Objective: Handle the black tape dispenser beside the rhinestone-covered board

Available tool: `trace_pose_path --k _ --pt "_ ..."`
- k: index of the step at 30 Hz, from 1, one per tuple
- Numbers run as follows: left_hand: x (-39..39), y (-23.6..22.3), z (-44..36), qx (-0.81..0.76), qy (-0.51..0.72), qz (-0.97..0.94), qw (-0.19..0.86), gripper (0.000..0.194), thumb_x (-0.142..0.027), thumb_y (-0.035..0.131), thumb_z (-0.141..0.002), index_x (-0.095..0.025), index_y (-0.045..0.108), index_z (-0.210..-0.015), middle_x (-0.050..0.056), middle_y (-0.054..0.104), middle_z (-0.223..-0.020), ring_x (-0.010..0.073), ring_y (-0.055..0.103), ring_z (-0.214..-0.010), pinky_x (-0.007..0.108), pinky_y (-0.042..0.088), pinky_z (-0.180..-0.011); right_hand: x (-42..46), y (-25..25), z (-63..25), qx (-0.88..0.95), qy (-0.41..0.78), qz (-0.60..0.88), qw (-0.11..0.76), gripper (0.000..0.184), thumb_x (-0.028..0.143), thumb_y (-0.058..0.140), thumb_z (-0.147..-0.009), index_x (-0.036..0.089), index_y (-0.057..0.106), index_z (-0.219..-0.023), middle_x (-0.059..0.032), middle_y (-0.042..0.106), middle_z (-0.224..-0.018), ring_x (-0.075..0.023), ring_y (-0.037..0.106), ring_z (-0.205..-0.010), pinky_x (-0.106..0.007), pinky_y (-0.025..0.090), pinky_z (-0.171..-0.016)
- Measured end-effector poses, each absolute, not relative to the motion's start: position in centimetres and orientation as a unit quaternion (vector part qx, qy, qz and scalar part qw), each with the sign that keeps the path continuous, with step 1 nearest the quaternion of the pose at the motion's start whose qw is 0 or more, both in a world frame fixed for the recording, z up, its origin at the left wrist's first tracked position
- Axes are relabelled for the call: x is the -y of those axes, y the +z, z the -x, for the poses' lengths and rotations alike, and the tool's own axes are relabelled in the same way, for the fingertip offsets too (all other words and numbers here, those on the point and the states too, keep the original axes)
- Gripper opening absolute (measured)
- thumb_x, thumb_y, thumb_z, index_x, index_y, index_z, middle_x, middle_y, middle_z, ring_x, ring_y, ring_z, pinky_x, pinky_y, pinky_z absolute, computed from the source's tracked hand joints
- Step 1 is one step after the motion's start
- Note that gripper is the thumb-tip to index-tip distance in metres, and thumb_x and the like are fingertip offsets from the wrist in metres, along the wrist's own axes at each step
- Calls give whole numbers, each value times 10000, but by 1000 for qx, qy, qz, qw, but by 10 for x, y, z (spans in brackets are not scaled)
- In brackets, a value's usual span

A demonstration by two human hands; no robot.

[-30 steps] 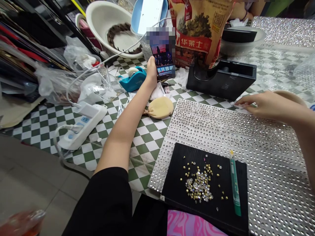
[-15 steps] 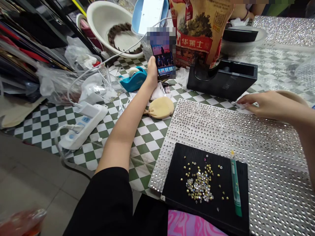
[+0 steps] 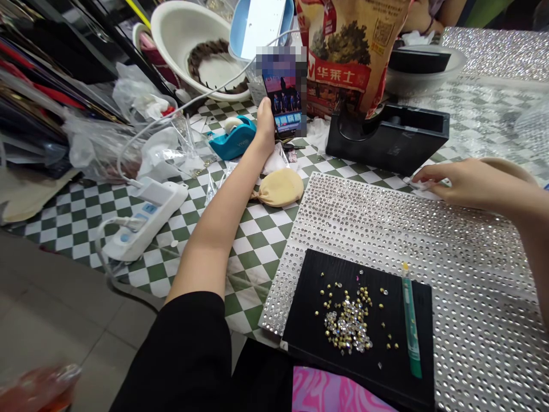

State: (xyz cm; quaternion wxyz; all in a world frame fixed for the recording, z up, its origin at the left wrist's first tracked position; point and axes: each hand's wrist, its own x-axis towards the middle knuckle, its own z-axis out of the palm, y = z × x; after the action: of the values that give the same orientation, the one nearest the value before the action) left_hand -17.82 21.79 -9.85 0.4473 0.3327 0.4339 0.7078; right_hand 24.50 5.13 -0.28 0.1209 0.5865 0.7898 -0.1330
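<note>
My left hand reaches forward and grips a smartphone whose lit screen shows a row of figures; its thumb lies along the phone's left edge. At the right, my right hand rests at the far edge of a rhinestone-covered sheet, its fingers closed on a white crumpled tissue. Nearest me, a black board lies over the sheet. Loose rhinestones are heaped on it, beside a green pen-like tool with a yellow tip.
A black tape dispenser stands beyond the sheet, before a brown paper bag. A blue tape dispenser, a beige pouch and a power strip surround my left arm. A white basin is behind; someone's arm shows at the back.
The picture on the phone's screen has changed slightly. Both hands have kept their places.
</note>
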Motion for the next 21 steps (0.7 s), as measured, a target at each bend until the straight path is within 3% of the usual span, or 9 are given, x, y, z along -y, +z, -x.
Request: trace_pose_path --k 7,13,18,21 --pt "-217 -100 178 -447 702 -371 413 366 -293 382 -1145 -301 587 -841 -1 718 -1043 200 657 -1202 291 570 -1020 -50 -1 -244 -787 -144 -587 124 510 457 440 -831 297 715 -1230 -54 735 -1163 -296 693 -995 -391 520 -811" --pt "-215 -97 177 -460 701 -334 430 292 -326 445 -1104 -312 624 -874 9 699 -1097 224 647 -1232 308 575 -1058 -50 -3 -245 -785 -144 -591 117 466 437 441 -838 297 720 -1185 -61 740 -1087 -282 693 -902 -370 507 -746" --pt "-214 -97 177 -463 700 -339 424 174 -392 608 -994 -356 624 -825 -10 708 -1108 235 596 -1321 335 572 -1089 -52 -4 -248 -789 -135 -586 125 434 430 435 -824 282 698 -1136 -61 733 -1080 -277 680 -889 -365 486 -735" --pt "-214 -97 176 -456 703 -332 432 169 -396 604 -986 -355 618 -823 -4 715 -1074 240 590 -1331 356 564 -1114 -52 -3 -246 -784 -140 -590 130 407 427 443 -809 281 683 -1104 -55 730 -1046 -267 674 -853 -361 471 -725"
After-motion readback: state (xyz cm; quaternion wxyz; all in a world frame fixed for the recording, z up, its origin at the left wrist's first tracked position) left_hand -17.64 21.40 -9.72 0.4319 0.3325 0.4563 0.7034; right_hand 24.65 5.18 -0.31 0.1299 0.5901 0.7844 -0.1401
